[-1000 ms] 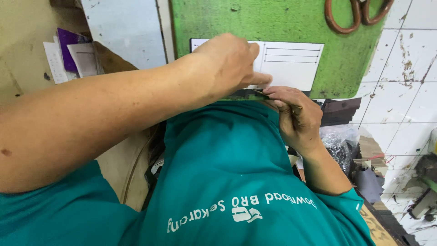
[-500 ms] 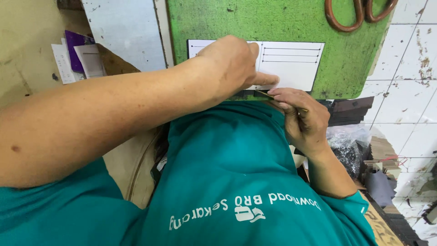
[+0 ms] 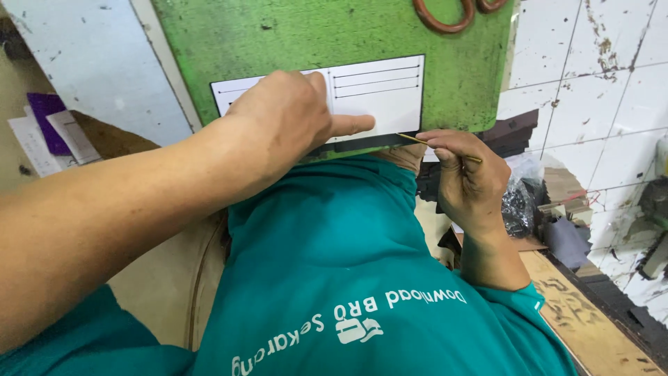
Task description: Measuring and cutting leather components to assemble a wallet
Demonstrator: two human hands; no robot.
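Observation:
A green board [image 3: 292, 42] leans on my lap, over my teal shirt [image 3: 334, 264]. On it lies a white card with ruled lines [image 3: 383, 94] with a dark strip [image 3: 362, 144] along its lower edge. My left hand [image 3: 285, 122] presses on the card, its forefinger stretched out to the right. To the right of it, my right hand [image 3: 466, 174] pinches a thin yellowish stick [image 3: 431, 145] whose tip touches the right end of the dark strip.
Brown scissor handles [image 3: 452, 14] hang at the board's top edge. A white tiled floor [image 3: 598, 76] with dark scraps [image 3: 563, 237] and a black plastic bag [image 3: 518, 205] lies to the right. Papers [image 3: 49, 132] lie at the left, a brown board [image 3: 591, 320] at lower right.
The view has shifted, so the board and hands sit lower and more to the right. My left forefinger now stretches out over the card. The right hand still holds the stick at the strip.

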